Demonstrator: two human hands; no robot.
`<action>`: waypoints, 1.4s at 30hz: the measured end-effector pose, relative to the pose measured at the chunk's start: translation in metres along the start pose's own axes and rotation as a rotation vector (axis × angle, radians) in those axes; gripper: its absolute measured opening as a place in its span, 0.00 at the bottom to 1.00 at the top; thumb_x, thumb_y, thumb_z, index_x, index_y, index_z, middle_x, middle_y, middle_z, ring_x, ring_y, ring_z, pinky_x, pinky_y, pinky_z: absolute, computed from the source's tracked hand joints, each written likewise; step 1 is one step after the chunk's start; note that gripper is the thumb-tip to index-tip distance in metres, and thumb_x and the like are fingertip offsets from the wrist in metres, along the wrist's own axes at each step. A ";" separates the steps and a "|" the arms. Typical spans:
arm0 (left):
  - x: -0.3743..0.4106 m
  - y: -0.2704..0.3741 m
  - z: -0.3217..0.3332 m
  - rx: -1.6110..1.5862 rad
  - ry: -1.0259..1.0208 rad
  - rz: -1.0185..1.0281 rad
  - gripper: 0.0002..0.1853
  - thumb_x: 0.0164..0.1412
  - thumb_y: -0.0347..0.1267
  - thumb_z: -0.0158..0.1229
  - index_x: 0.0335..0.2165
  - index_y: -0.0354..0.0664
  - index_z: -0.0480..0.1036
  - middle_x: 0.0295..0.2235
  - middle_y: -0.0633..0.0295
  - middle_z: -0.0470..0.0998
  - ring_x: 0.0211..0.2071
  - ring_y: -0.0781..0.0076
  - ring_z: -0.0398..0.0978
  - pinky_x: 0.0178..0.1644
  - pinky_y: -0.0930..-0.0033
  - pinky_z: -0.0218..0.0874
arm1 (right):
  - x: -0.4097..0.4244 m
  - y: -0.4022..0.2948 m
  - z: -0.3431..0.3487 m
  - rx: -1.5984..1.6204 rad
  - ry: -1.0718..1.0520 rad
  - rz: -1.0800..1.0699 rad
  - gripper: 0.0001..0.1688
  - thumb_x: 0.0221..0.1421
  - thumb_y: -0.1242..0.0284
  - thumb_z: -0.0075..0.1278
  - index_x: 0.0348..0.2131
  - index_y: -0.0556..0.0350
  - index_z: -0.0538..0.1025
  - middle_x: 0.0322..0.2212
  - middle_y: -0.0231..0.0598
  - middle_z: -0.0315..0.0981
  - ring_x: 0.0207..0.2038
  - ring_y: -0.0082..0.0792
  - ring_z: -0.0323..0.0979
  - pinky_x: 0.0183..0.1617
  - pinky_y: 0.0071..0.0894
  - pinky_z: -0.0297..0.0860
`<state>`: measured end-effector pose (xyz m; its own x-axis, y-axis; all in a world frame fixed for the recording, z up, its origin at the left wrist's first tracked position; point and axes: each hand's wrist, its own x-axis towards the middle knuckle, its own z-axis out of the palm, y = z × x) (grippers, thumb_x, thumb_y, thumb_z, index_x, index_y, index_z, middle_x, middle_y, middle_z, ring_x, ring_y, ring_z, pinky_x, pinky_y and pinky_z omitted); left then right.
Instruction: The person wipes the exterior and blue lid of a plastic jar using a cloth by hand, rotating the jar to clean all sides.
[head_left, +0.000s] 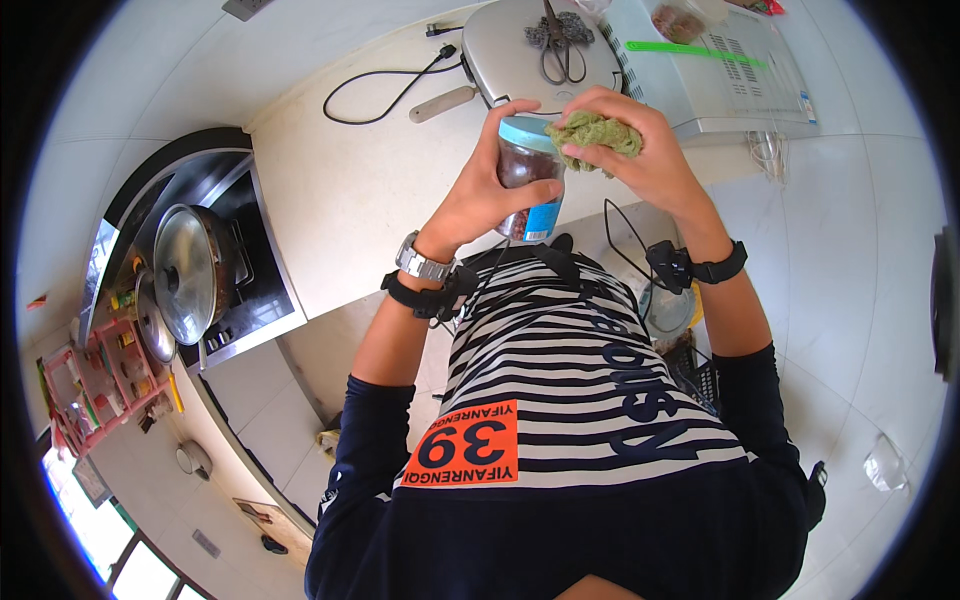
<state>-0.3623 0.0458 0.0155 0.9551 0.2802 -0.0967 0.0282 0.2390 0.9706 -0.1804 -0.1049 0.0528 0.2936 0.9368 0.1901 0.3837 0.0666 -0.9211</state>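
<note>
My left hand (487, 176) grips a clear jar (523, 166) with dark reddish-brown contents and a blue label. A light-blue lid (527, 133) sits on the jar, which is held up over the counter's front part. Bunched in my right hand (637, 142) is a green cloth (596, 136), its left end against or right beside the lid. Whether the cloth presses on the lid I cannot tell. Just beyond both hands lies a grey electric griddle (510, 45), shut, with scissors (556, 52) and a dark mesh scourer (581, 28) on top.
The griddle's handle (442, 104) and black power cord (375, 73) lie on the pale counter (337, 195). A white appliance (720, 90) on the right carries a green strip (675, 49) and a tub (684, 21). Leftward, a lidded pan (184, 274) stands on the gas hob (255, 300).
</note>
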 end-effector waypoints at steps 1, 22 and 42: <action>0.001 -0.004 -0.001 0.036 -0.002 0.006 0.44 0.56 0.28 0.70 0.66 0.45 0.55 0.49 0.60 0.76 0.49 0.69 0.78 0.55 0.60 0.71 | 0.001 0.001 0.001 -0.019 0.005 -0.022 0.15 0.57 0.78 0.66 0.43 0.63 0.80 0.39 0.33 0.75 0.41 0.26 0.73 0.47 0.27 0.70; -0.009 -0.015 0.022 0.277 0.173 0.141 0.31 0.54 0.27 0.71 0.54 0.38 0.65 0.43 0.54 0.79 0.35 0.71 0.81 0.43 0.66 0.74 | 0.032 -0.021 0.030 -0.387 0.057 -0.284 0.18 0.49 0.77 0.67 0.41 0.63 0.79 0.35 0.41 0.74 0.39 0.44 0.76 0.44 0.35 0.73; -0.022 -0.005 0.006 -0.224 0.097 0.011 0.39 0.57 0.26 0.69 0.61 0.43 0.56 0.48 0.55 0.75 0.46 0.66 0.79 0.50 0.61 0.75 | -0.007 0.006 0.019 0.029 0.136 -0.102 0.17 0.56 0.75 0.67 0.43 0.63 0.78 0.39 0.33 0.75 0.41 0.27 0.73 0.48 0.27 0.70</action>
<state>-0.3815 0.0326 0.0146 0.9217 0.3697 -0.1178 -0.0585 0.4327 0.8996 -0.1975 -0.1048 0.0396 0.3714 0.8697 0.3251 0.3926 0.1702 -0.9038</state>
